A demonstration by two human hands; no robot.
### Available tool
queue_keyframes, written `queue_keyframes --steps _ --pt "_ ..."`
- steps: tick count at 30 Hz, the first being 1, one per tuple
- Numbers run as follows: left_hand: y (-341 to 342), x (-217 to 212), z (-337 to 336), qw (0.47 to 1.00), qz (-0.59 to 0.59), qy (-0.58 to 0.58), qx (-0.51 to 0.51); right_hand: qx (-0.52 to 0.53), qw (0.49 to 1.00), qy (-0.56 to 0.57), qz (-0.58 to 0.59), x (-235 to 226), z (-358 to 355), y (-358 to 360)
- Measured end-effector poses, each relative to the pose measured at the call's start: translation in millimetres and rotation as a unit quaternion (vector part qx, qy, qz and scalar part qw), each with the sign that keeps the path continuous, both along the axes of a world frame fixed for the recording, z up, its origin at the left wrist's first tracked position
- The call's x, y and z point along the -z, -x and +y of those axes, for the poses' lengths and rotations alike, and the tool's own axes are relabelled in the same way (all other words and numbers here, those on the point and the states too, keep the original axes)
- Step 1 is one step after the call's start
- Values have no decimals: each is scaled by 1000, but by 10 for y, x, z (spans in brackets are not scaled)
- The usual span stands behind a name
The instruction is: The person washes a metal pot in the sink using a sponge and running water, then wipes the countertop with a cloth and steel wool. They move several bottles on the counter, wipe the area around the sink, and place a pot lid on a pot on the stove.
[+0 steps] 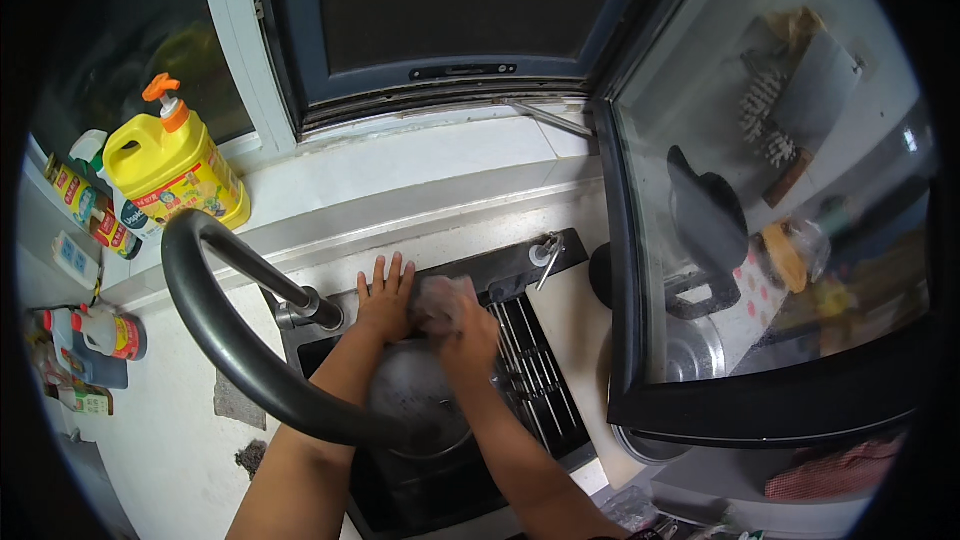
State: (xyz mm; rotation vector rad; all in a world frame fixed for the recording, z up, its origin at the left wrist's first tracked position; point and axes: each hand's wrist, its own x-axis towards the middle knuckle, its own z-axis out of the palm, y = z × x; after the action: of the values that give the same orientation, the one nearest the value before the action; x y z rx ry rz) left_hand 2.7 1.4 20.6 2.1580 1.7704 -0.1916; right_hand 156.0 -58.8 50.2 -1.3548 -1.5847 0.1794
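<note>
My left hand [385,305] has its fingers spread and lies at the far edge of a round, greyish pot or bowl [405,380] in the black sink [375,490]. Closed around a crumpled, see-through pinkish wad [440,302], my right hand [468,340] is at the same vessel's far right side. Motion smears the wad, so its kind cannot be made out. The dark arched faucet [220,340] crosses in front and hides part of the vessel and my left forearm.
A metal rack [530,360] spans the sink's right side. Yellow pump jug [180,170] and spray bottle [92,150] stand on the left sill; more bottles [110,332] stand below. The open window pane [760,240] juts in at right, above a metal pot [655,445].
</note>
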Motion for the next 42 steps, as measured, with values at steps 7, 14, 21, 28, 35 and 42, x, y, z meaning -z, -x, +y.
queue_keyframes --steps 7,14,21,28,35,42 --pt "-67 -29 -19 999 -12 -28 14 278 948 87 -130 72 145 -962" --pt "-89 -71 -24 1000 5 2 7 82 963 147 -212 500 130 -411" --pt "-71 -105 -21 1000 -1 0 0 201 963 147 -105 172 394 -624" --pt "-48 -106 -3 1000 -20 11 0 -28 971 198 -135 296 378 -121" --pt "-102 -72 -3 1000 -11 -25 13 131 958 169 -190 429 985 -293" --pt "69 456 -419 980 85 -180 21 -114 987 63 -98 484 262 158"
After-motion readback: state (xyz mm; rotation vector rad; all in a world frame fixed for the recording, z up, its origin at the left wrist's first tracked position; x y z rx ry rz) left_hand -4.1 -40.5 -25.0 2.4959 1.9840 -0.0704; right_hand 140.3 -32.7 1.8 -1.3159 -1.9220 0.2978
